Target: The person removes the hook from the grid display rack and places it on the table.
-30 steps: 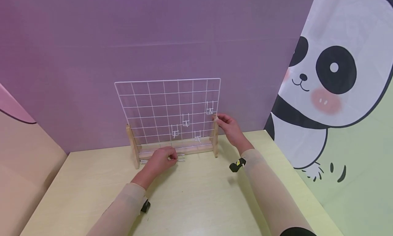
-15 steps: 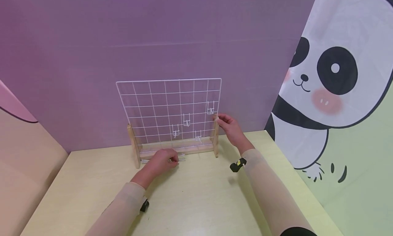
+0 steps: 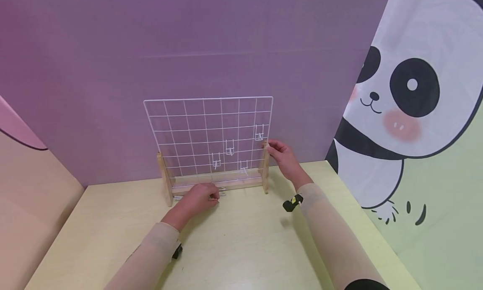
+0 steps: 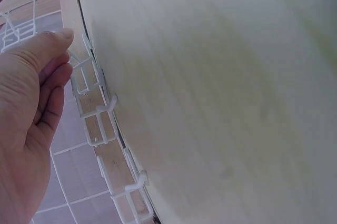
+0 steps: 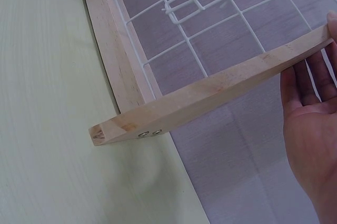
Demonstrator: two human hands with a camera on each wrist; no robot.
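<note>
A white wire grid (image 3: 208,99) stands upright in a wooden stand, with several white wire hooks (image 3: 229,151) hanging on it. At the stand's front foot, my left hand (image 3: 197,198) pinches a white wire hook (image 4: 87,74) between thumb and curled fingers; its contact point is partly hidden. More loose hooks (image 4: 100,121) lie in a row along the base bar, partly covered by this hand in the head view. My right hand (image 3: 285,159) grips the upper end of the right wooden upright (image 5: 210,87), thumb on one side and fingers on the other.
The stand rests near the back edge of a pale wooden table (image 3: 234,248), close to a purple backdrop (image 3: 207,42). A panda picture (image 3: 415,126) covers the right wall. The left wooden upright (image 3: 164,179) stands beyond my left hand.
My left hand has shifted very slightly down by the loose hooks, and less of them shows past its fingertips. The right hand keeps its hold on the upright.
</note>
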